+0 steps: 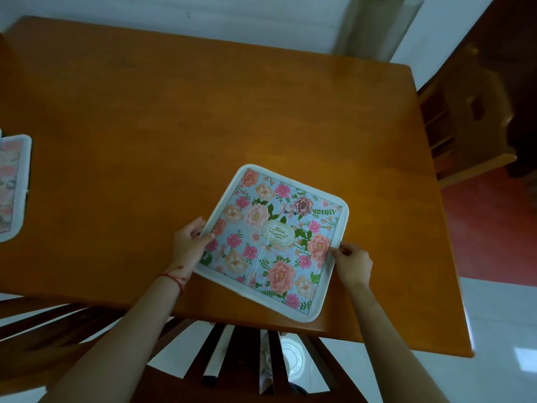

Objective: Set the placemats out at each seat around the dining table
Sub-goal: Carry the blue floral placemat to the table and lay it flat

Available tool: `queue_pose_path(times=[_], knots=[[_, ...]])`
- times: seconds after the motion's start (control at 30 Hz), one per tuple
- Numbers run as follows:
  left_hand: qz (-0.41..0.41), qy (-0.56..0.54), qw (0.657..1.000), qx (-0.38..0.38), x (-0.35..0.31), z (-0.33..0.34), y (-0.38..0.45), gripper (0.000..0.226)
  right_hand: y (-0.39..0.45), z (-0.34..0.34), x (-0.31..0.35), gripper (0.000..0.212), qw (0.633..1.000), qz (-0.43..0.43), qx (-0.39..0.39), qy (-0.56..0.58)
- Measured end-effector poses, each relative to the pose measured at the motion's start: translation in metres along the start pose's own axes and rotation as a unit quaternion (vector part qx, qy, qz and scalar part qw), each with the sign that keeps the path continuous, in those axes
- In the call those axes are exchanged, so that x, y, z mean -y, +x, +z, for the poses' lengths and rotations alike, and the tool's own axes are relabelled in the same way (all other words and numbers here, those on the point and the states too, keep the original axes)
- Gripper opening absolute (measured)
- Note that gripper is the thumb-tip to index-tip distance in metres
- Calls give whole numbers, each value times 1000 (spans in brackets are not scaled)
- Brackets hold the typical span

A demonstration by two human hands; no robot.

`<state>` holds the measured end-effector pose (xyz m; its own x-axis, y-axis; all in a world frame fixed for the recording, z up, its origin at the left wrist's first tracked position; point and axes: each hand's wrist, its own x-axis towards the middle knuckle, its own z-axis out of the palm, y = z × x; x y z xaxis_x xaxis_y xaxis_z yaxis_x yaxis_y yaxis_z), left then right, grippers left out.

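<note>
A square placemat (273, 242), light blue with pink flowers and a white border, lies turned at an angle near the front edge of the orange wooden dining table (174, 126). My left hand (190, 242) pinches its left edge, a red string around the wrist. My right hand (353, 264) pinches its right corner. A second flowered placemat (11, 184) lies at the table's left edge, cut off by the frame.
A slatted wooden chair back (247, 359) stands directly below me against the table's front edge. Another wooden chair (465, 120) sits at the right side. A translucent vase-like object (374, 27) stands beyond the far edge. White and red floor shows at right.
</note>
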<state>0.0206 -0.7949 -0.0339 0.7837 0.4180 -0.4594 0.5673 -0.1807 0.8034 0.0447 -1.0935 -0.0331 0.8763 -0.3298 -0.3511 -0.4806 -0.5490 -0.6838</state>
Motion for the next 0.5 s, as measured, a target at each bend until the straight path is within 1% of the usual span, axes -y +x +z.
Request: queue_pose_path(times=[0.27,0.37,0.43,0.5], knots=[[33,32,999,18,-19,6,21,58,-23,1,-15,23,1000,3,-5,19],[33,34,999,18,-21,6,21,56,-19,-2,-18,23,1000,22,-7,14],[23,37,999,2,-18,5,17,56,-10,-5,-17,23,999,31,-10,8],[14,33,999,-33,-10,6,7,55,4,-10,-11,24,999,32,-19,-1]])
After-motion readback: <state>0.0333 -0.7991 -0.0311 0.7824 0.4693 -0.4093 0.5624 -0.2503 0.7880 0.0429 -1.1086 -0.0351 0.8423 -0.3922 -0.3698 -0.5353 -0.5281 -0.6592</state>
